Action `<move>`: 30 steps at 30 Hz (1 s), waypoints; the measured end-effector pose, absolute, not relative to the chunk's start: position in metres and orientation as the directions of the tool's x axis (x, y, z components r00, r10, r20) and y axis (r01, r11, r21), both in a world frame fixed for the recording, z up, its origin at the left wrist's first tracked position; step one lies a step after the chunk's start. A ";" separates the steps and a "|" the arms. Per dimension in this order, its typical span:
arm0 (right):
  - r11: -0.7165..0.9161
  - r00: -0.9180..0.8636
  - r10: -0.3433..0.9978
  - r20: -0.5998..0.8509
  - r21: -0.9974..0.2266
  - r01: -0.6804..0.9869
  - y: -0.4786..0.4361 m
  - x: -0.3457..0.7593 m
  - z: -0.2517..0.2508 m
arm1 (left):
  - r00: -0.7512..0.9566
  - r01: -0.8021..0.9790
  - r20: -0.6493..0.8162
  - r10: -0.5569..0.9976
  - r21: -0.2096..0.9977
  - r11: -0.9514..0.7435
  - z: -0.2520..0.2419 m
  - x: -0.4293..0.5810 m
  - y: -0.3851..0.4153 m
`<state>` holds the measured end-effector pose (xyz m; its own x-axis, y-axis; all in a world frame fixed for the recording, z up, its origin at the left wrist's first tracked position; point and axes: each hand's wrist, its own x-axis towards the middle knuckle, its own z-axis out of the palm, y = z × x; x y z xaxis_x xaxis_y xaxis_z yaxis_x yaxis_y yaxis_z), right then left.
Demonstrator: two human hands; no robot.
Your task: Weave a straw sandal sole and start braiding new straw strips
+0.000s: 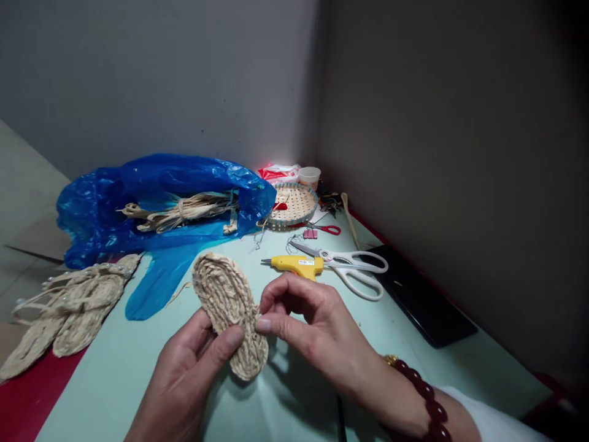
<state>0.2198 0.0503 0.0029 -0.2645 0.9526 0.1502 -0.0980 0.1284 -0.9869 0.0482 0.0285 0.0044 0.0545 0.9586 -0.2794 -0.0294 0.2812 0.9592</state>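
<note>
A small woven straw shoe sole (225,294), made of coiled braid, is held up over the pale green tabletop. My left hand (193,356) grips it from the lower left, thumb pressed on its face and fingers behind. With thumb and forefinger together, my right hand (299,319) pinches the sole's right edge near the middle. Whether a loose strand lies between those fingertips is too small to tell. Just beyond my right hand lie a yellow glue gun (299,265) and white-handled scissors (352,267).
A blue plastic bag (170,166) with a bundle of dried straw (193,209) lies at the back left. Finished straw sandals (87,301) rest at the left edge. A woven basket (294,205), a paper cup (310,177) and a black phone-like slab (423,301) stand further right.
</note>
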 end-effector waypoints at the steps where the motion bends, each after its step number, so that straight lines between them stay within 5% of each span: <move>1: 0.177 -0.240 0.953 0.185 -0.983 -0.054 0.049 0.219 0.003 | 0.024 -0.039 -0.276 0.961 0.960 0.277 0.005 0.051 0.027; 8: 0.474 -0.195 0.879 0.435 -0.842 0.258 0.042 0.219 0.001 | -0.204 0.114 -0.193 0.960 0.969 0.219 0.011 0.068 0.020; 15: 0.533 -0.207 0.845 0.494 -0.811 0.240 0.046 0.219 -0.001 | -0.268 0.317 -0.095 0.959 0.931 0.181 0.011 0.069 0.018; 22: 0.141 -0.218 0.963 0.158 -0.986 -0.090 0.055 0.220 -0.003 | -0.192 0.206 -0.170 0.967 0.956 0.209 0.011 0.067 0.019; 30: -0.261 -0.367 0.927 -0.079 -0.839 -0.478 0.059 0.213 -0.014 | 0.038 -0.200 -0.301 0.953 0.932 0.303 0.007 0.064 0.026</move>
<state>0.2132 0.0589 -0.0139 -0.3666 0.9270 -0.0791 -0.4778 -0.2605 -0.8390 0.0640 0.0265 0.0065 0.0377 0.9528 -0.3014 -0.2001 0.3027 0.9319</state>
